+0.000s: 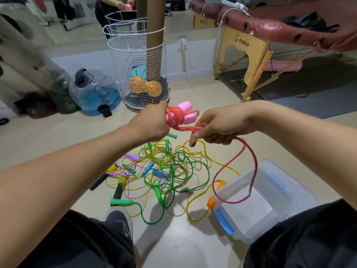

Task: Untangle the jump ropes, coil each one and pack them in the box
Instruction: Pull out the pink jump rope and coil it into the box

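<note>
Early stage: one rope mid-coil, rest untouched. Left hand [149, 122] has fingers closed around the pink handles [184, 111] with the red rope [253, 161] wound round them; right hand [214, 126] pinches the free length, fingers closed on it, the slack looping down over the box rim. Clear plastic box [280, 190] sits on the floor at right, looks empty inside, an orange handle [210, 202] just beside its left wall. Tangled pile [164, 169] of green, yellow and pink ropes lies on the floor between the knees, still knotted. White wire basket [139, 72] further back holds balls and a cardboard tube; not part of packing
</note>
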